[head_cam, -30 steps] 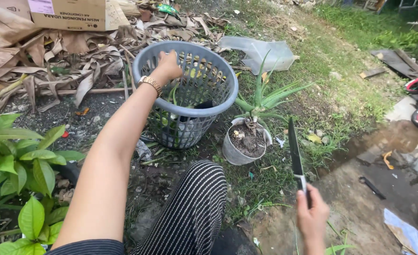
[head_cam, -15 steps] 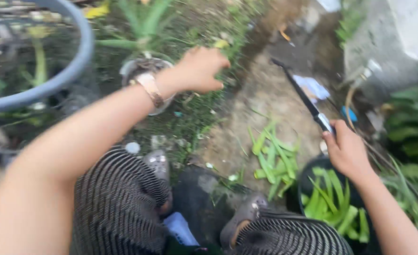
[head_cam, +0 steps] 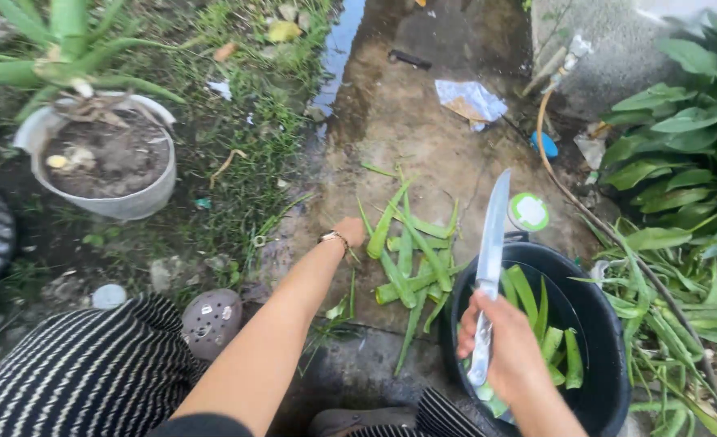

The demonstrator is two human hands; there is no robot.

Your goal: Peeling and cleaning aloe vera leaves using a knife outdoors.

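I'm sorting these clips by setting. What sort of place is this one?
Most likely a home yard or garden: grass and wet bare ground, a potted aloe plant, and a pile of cut green leaves beside a black bucket.

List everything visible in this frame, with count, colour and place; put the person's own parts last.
cut leaf strips: a loose pile, green, on wet ground at centre
black tub: one, lower right, holding green leaf pieces
knife: one, silver blade upright, over the tub's left rim
potted plant: one, grey-white pot, upper left
small lid: one, green and white, behind the tub
crumpled paper: one, top centre
leafy plants: green, right edge
left hand: at the strip pile, grip hidden
right hand: grip closed on the knife handle
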